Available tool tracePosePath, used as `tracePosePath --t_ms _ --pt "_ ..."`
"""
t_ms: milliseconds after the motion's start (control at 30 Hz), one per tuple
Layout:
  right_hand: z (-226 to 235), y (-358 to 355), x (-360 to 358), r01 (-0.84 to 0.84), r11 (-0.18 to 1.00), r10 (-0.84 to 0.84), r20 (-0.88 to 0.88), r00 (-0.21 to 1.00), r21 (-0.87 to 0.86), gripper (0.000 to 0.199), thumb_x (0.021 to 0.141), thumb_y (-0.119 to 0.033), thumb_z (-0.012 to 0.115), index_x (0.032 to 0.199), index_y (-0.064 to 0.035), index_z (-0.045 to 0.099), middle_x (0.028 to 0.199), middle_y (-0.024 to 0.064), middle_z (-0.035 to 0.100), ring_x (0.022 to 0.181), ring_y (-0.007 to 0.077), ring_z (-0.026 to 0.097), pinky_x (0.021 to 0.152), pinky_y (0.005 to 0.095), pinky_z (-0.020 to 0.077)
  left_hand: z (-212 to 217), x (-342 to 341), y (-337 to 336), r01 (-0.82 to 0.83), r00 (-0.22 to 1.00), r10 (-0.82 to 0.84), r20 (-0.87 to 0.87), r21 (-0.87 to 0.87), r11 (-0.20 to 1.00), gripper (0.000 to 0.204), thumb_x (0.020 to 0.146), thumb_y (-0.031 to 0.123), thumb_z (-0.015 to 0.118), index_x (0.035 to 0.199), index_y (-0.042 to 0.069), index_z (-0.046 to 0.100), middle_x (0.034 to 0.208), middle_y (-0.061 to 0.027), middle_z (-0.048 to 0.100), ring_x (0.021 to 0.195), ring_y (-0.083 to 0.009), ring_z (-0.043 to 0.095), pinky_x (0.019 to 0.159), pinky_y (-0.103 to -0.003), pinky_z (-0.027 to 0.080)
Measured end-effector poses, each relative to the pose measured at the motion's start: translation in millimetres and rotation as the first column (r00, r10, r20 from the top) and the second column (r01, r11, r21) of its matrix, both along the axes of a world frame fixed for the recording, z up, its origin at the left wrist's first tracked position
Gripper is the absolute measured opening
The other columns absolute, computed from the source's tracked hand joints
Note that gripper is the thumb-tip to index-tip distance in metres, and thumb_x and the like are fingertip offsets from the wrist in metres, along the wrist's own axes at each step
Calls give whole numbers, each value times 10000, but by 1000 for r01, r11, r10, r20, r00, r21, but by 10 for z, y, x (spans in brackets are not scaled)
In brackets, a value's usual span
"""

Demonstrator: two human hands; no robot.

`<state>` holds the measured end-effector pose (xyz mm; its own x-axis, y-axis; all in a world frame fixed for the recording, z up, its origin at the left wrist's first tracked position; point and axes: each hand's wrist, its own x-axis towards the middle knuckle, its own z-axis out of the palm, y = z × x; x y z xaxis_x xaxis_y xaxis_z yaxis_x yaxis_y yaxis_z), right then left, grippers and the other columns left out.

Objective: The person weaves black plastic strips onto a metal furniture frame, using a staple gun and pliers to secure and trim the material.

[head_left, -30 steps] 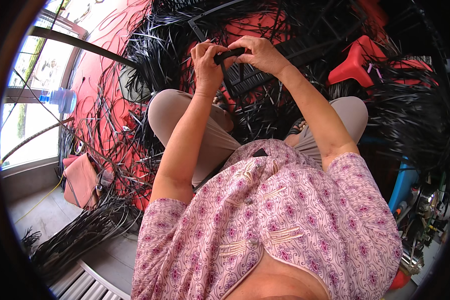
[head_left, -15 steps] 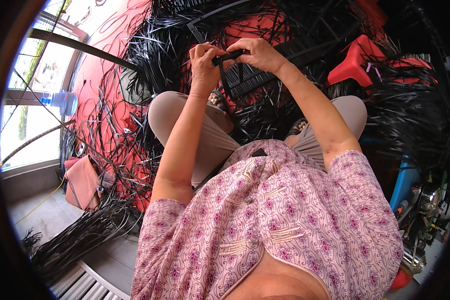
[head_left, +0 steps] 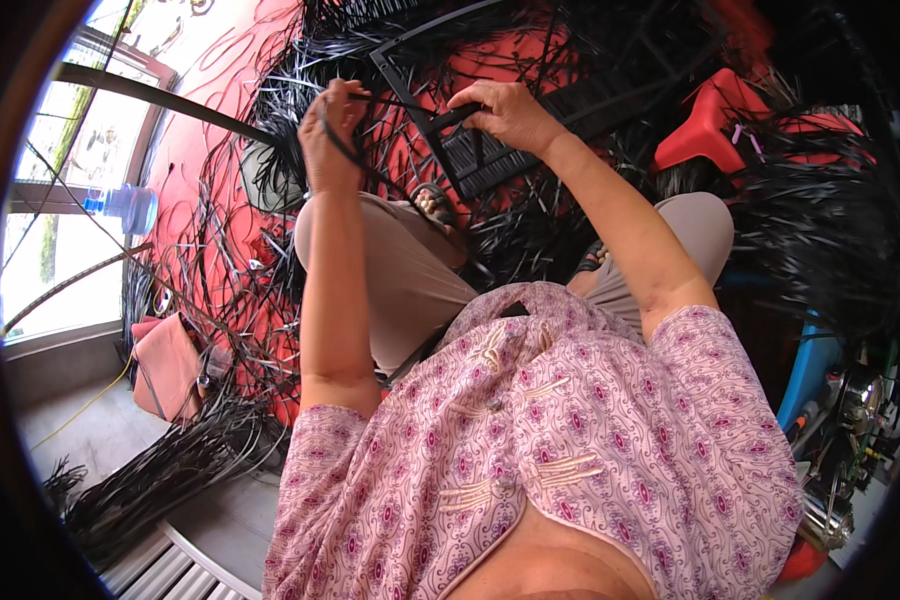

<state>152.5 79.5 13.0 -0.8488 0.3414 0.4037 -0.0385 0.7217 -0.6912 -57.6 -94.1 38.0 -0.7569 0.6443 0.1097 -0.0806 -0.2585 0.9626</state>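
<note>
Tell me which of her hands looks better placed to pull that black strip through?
Probably the left hand: it grips the black strip, raised clear, while the right hand presses on the woven panel.

The person wears a short-sleeved pink blouse with a purple floral print, grey-beige trousers and sandals.

Red floor; bright window

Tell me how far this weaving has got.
Done: a woven black patch fills part of the frame. In hand: the left hand pulls a black strip; the right hand presses the weave. Left: most of the frame is bare, with loose strips nearby.
</note>
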Motion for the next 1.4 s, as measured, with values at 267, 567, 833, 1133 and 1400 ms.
tracePosePath --t_ms 267,567,833,1133,1400 --pt "-17 34 66 7 990 -3 -28 1000 140 256 805 -189 743 1032 -79 696 976 104 671 1015 310 637 913 418 507 1587 -1863 -336 -118 922 69 -382 -108 987 380 966 223 612 1245 -34 638 983 -73 701 843 -132 648 730 -284 538" --pt "37 -18 97 33 999 -33 -10 999 40 253 796 -138 746 1031 -61 688 958 112 681 985 317 652 899 420 510 1574 -1805 182 -721 416 -285 -864 -504 475 421 893 120 663 1306 60 607 1324 -149 634 1217 -345 614 1063 -425 458" --pt "88 -130 67 24 998 -22 -36 999 52 244 790 -102 725 1025 -64 670 969 109 671 999 317 640 904 423 505 909 838 -150 11 649 -273 -710 -350 937 186 884 60 698 1069 61 714 969 -97 700 847 -218 679 766 -326 538" --pt "86 -117 65 44 998 -43 -16 999 54 247 806 -107 679 1049 -63 678 1005 128 671 1033 330 639 931 429 508 -80 1247 78 -288 360 -165 -918 -278 917 454 777 94 776 1180 65 569 1006 -132 564 944 -347 603 790 -449 498" --pt "65 -101 45 48 994 -50 18 999 97 234 815 -124 666 1046 -90 691 1011 129 675 1036 323 645 932 423 516 -94 1162 195 -389 357 -225 -907 -363 847 345 793 137 750 1079 73 567 1005 -144 565 904 -374 617 744 -464 497"
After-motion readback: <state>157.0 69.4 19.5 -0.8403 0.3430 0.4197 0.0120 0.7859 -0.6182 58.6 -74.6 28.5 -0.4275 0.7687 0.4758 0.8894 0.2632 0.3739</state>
